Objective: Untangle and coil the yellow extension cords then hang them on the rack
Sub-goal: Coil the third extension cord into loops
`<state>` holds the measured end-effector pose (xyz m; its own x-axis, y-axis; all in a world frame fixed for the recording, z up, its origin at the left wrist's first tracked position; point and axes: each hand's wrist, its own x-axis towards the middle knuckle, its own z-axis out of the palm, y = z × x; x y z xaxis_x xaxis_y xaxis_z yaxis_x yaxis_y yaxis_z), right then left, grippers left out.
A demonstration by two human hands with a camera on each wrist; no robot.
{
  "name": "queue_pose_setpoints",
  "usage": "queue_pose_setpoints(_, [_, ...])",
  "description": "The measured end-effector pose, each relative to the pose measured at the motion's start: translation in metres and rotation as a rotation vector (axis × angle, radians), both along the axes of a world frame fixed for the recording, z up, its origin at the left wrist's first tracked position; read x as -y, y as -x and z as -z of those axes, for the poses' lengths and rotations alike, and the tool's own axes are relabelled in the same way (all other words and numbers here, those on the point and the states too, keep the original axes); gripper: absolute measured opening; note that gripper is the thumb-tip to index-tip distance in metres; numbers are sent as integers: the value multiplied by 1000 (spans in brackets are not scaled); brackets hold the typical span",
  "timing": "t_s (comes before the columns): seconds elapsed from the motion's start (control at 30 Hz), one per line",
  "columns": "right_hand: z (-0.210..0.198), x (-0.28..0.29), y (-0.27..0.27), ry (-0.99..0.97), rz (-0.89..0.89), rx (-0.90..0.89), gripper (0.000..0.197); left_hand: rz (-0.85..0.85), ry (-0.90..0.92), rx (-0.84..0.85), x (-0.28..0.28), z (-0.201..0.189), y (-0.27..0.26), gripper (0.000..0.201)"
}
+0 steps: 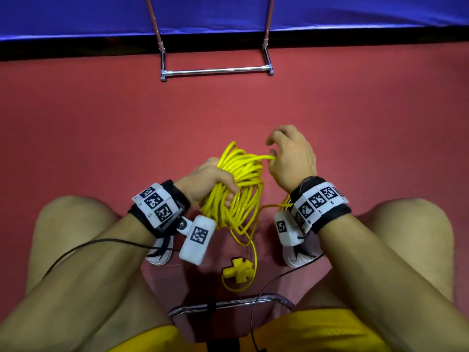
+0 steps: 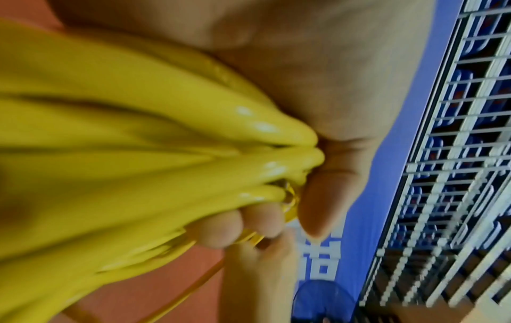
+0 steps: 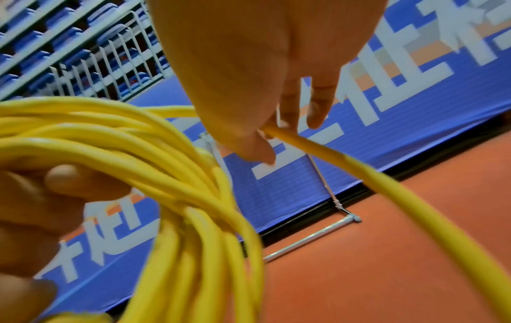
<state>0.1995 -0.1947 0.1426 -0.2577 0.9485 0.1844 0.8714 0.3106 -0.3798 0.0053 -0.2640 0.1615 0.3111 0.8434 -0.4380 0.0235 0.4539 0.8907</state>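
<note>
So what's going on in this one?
A seated person is coiling a yellow cord. The left hand grips the gathered loops while the right hand pinches a single strand beside the coil. The cord's socket end lies on the floor, and the rack ahead holds nothing.

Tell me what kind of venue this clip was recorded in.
Probably an indoor sports hall or arena: a red sport-type floor, a blue barrier banner with large lettering along its edge, and rows of blue spectator seats behind white railings.
</note>
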Motion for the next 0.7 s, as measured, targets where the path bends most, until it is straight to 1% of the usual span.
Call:
queue_pose_setpoints(0.07, [6, -6, -8, 134, 87, 119, 27, -108, 20, 98, -1, -7, 9, 14])
queue_pose_setpoints(0.1, [8, -8, -11, 173, 128, 157, 28, -162, 35, 164, -2, -10, 15, 19])
queue_pose_setpoints(0.17, [10, -8, -13, 165, 169, 206, 29, -251, 77, 319, -1, -13, 26, 41])
queue_pose_setpoints(0.2, [11, -7, -11, 143, 179, 222, 30, -296, 100, 386, 0, -16, 29, 46])
queue_pose_setpoints(0.23, [12, -5, -10, 128, 191, 225, 31, -338, 113, 446, 1, -18, 30, 47])
queue_pose_setpoints(0.3, [16, 0, -5, 120, 224, 186, 35, -411, 107, 533, 2, -21, 28, 47])
queue_pose_setpoints(0.37, [24, 4, 0, 160, 261, 100, 46, -475, 77, 581, 3, -24, 25, 45])
queue_pose_setpoints(0.43, [33, 6, 1, 273, 284, 70, 59, -548, 41, 622, 1, -24, 24, 41])
queue_pose_setpoints(0.5, [40, 5, 2, 441, 281, 50, 71, -672, 2, 672, -4, -26, 27, 33])
queue_pose_setpoints(0.53, [41, 5, 2, 507, 263, 22, 74, -741, -13, 700, -7, -26, 30, 28])
queue_pose_setpoints(0.57, [43, 4, 3, 538, 236, -10, 74, -797, -23, 728, -11, -24, 34, 27])
queue_pose_setpoints(0.63, [45, 5, 6, 528, 166, -51, 72, -859, -34, 793, -16, -21, 42, 24])
queue_pose_setpoints(0.67, [47, 7, 9, 529, 116, -71, 69, -877, -37, 830, -17, -19, 45, 21])
queue_pose_setpoints(0.7, [48, 10, 11, 540, 50, -84, 61, -895, -39, 868, -19, -17, 48, 19])
